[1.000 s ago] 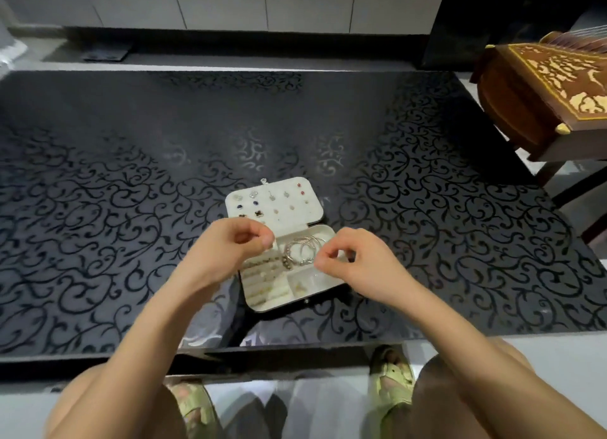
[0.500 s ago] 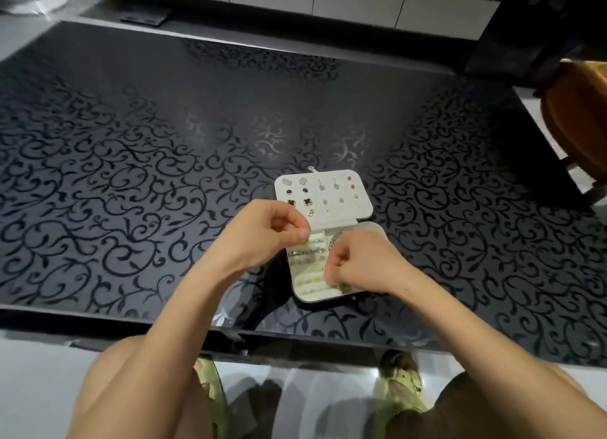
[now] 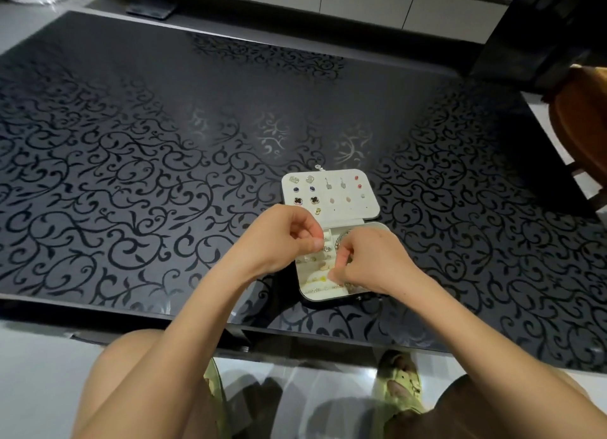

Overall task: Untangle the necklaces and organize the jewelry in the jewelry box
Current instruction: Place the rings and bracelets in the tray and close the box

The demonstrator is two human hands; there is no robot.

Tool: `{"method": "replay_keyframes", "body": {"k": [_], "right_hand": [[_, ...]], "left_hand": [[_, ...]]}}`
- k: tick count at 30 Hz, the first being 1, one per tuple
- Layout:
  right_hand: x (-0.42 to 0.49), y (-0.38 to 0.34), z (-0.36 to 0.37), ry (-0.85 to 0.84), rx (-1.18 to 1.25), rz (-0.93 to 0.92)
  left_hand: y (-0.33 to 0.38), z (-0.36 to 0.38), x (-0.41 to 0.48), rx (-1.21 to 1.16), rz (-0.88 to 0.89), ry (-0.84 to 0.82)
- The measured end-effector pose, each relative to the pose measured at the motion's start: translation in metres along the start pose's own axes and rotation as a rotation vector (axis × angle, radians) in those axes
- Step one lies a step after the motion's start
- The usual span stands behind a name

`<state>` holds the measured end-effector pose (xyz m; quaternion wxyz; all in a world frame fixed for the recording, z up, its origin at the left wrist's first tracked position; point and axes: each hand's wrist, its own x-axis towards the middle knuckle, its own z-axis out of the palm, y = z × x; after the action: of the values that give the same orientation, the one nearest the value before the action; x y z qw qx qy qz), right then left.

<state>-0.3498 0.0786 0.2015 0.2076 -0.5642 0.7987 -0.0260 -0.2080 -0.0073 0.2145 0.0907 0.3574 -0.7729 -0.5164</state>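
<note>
Both left hand (image 3: 279, 238) and right hand (image 3: 371, 261) curl fingers (image 3: 307, 233) over box (image 3: 331, 294); what they grip, I cannot tell. I'd tease slack gently.

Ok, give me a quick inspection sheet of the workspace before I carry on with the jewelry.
Surface: black glossy table with scroll pattern; box near its front edge.
Job's things: jewelry box open, earrings pinned in the lid, rings in the tray slots; right compartment mostly hidden by a hand.
Clutter: nothing seen.
Hands: left hand over the tray, fingers curled, thumb against forefinger; right hand curled down into the right compartment; what either holds is too fine to tell.
Cables: nothing seen.
Surroundings: cabinets behind, wooden chair at the right.
</note>
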Motion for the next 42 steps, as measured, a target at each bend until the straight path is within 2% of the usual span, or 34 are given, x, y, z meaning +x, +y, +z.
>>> {"method": "replay_keyframes", "body": {"k": [7,9,14,17,29,42], "right_hand": [[-0.003,0.008,0.003,-0.016,0.143,0.017],[-0.004,0.014,0.002,-0.037,0.248,0.042],[-0.014,0.036,-0.002,0.085,0.408,0.089],[-0.023,0.042,-0.006,0.092,0.489,0.083],[-0.030,0.043,-0.007,0.114,0.501,0.059],[-0.031,0.044,-0.007,0.129,0.493,0.065]], "left_hand": [[-0.002,0.006,0.003,0.034,-0.018,-0.014],[-0.002,0.008,0.003,0.049,-0.019,-0.014],[-0.003,0.017,0.005,0.083,-0.028,-0.056],[-0.004,0.025,0.005,0.149,-0.036,-0.091],[-0.005,0.043,0.013,0.302,0.003,-0.131],[0.002,0.050,0.012,0.583,0.114,-0.039]]}}
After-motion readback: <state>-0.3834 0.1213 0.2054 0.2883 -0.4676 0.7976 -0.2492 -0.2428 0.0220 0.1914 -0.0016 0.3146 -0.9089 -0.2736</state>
